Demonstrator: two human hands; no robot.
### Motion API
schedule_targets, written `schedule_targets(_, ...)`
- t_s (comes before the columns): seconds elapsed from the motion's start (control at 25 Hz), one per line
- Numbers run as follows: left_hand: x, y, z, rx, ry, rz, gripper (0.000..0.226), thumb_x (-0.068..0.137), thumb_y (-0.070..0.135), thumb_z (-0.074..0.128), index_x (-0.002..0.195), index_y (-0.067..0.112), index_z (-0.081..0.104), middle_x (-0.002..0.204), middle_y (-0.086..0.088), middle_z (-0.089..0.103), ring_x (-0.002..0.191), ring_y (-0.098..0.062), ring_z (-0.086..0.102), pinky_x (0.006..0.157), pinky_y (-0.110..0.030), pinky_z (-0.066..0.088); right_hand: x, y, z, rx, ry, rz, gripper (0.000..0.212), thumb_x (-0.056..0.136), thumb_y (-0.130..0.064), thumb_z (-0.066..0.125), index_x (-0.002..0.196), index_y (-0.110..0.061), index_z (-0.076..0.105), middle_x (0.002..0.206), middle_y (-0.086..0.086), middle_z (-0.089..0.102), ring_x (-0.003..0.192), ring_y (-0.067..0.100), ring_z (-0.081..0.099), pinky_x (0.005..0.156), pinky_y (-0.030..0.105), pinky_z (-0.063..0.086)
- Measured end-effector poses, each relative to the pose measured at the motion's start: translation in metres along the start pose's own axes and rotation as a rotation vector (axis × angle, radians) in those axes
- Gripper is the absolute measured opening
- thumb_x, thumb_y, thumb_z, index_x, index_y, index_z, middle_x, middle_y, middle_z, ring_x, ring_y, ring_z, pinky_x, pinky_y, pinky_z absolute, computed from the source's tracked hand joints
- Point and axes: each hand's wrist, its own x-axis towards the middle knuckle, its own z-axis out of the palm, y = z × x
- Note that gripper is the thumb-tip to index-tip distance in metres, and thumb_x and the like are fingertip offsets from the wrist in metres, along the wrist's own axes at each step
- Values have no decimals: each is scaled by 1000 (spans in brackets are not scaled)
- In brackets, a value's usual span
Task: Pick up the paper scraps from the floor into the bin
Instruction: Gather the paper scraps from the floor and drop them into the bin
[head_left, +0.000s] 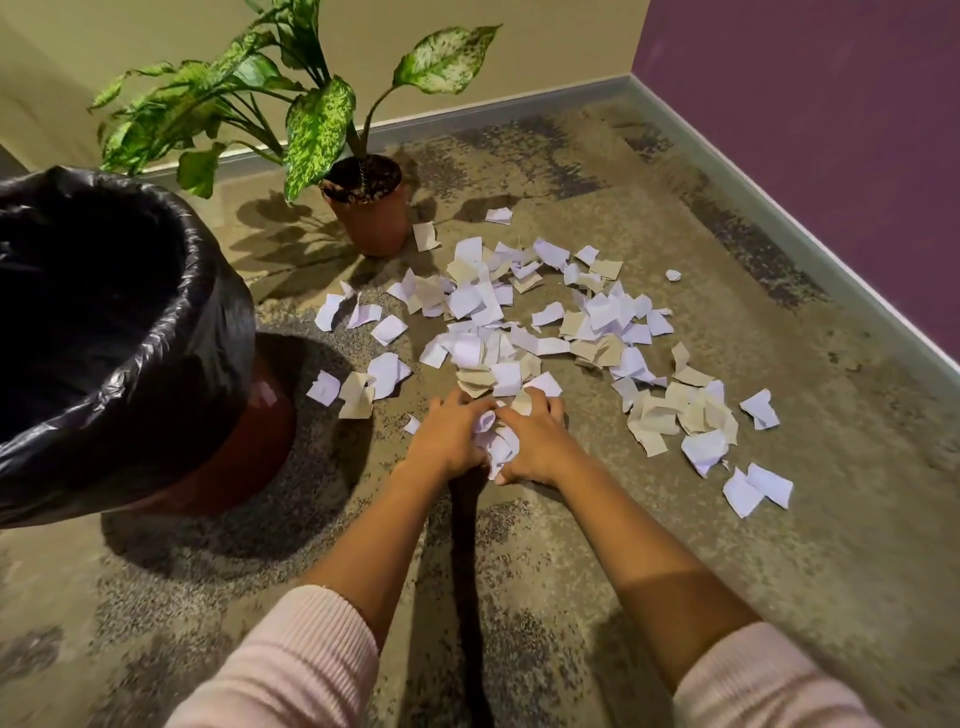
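Several white and beige paper scraps (540, 322) lie scattered over the carpet in the middle of the view. At the near edge of the pile, my left hand (447, 439) and my right hand (537, 441) are cupped together on the floor, fingers curled round a small bunch of scraps (498, 444) squeezed between them. The bin (244, 457), brown with a black bag (130, 364) lining its mouth, stands at the left, close beside my left arm.
A potted plant (371, 208) with big speckled leaves stands behind the scraps near the back wall. A purple wall (831, 130) with a grey skirting runs along the right. Bare carpet lies in front of my arms.
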Motion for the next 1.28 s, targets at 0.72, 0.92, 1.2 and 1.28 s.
schedule_targets(0.72,-34,-2,-30,-242,253,-74,51,63,-7,70,109,14,66,110,-8,62,102,-32,59,80,-41,53,-22,-16,-31,450,307,193,29,82,-1,60,86,-26,73,88,3,71,68,18,60,60,25,47)
schedule_targets(0.92,-51,-6,-60,-217,351,-62,29,70,-4,62,93,12,60,102,-10,60,96,-34,57,70,-36,46,-35,-31,-59,577,398,242,26,83,3,59,76,-19,72,92,10,71,74,22,62,60,24,48)
schedule_targets(1.2,-71,0,-107,-216,462,-84,19,77,-5,55,92,7,55,101,-13,56,95,-35,55,65,-35,38,-52,-66,-93,574,471,198,34,79,5,54,78,-24,70,88,4,68,56,15,54,45,19,39)
schedule_targets(1.28,-76,2,-123,-226,499,-70,19,76,-6,55,91,7,55,100,-13,56,94,-34,54,64,-34,36,-54,-78,-105,575,485,186,31,81,3,55,81,-24,71,86,4,67,55,15,53,43,19,37)
